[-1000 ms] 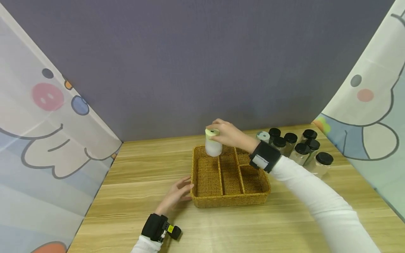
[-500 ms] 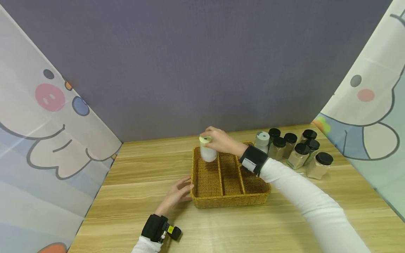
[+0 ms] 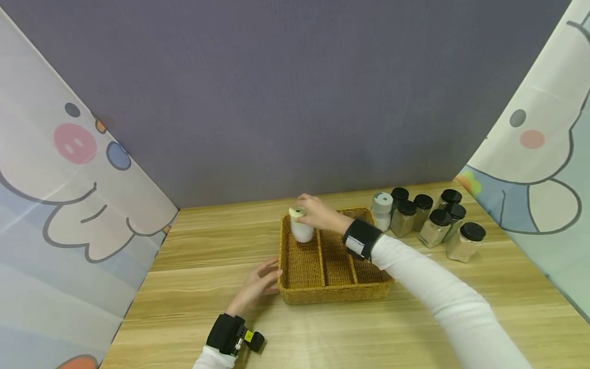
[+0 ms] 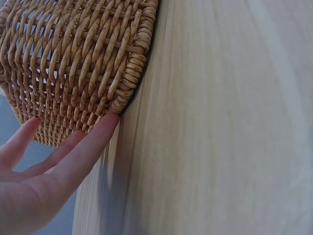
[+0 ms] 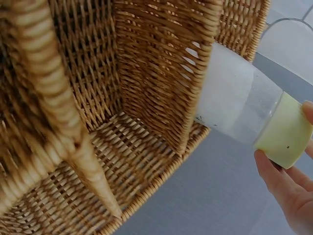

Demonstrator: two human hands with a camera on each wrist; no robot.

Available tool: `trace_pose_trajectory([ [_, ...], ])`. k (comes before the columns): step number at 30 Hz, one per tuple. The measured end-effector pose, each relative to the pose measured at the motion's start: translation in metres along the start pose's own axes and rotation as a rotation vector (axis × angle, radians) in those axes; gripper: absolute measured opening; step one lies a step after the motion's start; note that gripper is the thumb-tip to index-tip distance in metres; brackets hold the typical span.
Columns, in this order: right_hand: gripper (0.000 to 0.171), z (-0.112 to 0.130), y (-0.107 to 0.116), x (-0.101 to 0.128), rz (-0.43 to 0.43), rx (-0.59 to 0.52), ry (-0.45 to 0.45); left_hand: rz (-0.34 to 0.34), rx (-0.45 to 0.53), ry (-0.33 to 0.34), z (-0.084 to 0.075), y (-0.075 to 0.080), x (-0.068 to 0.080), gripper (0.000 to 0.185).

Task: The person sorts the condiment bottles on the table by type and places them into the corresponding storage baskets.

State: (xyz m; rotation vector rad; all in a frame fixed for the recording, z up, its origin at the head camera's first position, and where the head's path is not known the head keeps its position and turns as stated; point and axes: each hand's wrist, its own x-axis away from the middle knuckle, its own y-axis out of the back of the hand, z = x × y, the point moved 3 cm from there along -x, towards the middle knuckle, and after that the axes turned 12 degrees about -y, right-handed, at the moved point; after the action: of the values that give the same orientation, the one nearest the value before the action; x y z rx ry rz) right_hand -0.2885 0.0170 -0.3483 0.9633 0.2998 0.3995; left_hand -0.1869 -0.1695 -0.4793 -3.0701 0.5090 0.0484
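A wicker basket (image 3: 335,294) with several compartments stands on the wooden table. In its left compartment, near the back corner, is a clear jar (image 3: 301,231) of white contents with a pale yellow-green lid (image 5: 286,129). My right hand (image 3: 319,212) pinches that lid from above, thumb and fingers on its sides. The jar's lower end is hidden behind a wicker divider (image 5: 161,78) in the right wrist view. At the basket's left side my left hand (image 3: 253,288) touches the woven wall (image 4: 78,63) with extended fingertips (image 4: 105,126).
To the right of the basket stands a white-lidded jar (image 3: 381,210). Several black-lidded jars (image 3: 403,220) are grouped beside it, one square jar (image 3: 465,243) nearest the front. A grey panel (image 3: 295,102) rises behind the table, with printed cloth (image 3: 530,189) at the sides.
My right hand has lowered the jar into the left compartment, moving slightly left and down. The left hand stays against the basket.
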Motion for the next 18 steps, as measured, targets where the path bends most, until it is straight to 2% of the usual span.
trace_pose_trajectory([
  [18,0.039,-0.01,-0.018,-0.004,-0.011,-0.017,0.009,0.0,0.003,0.01,-0.001,0.0,0.002,0.062],
])
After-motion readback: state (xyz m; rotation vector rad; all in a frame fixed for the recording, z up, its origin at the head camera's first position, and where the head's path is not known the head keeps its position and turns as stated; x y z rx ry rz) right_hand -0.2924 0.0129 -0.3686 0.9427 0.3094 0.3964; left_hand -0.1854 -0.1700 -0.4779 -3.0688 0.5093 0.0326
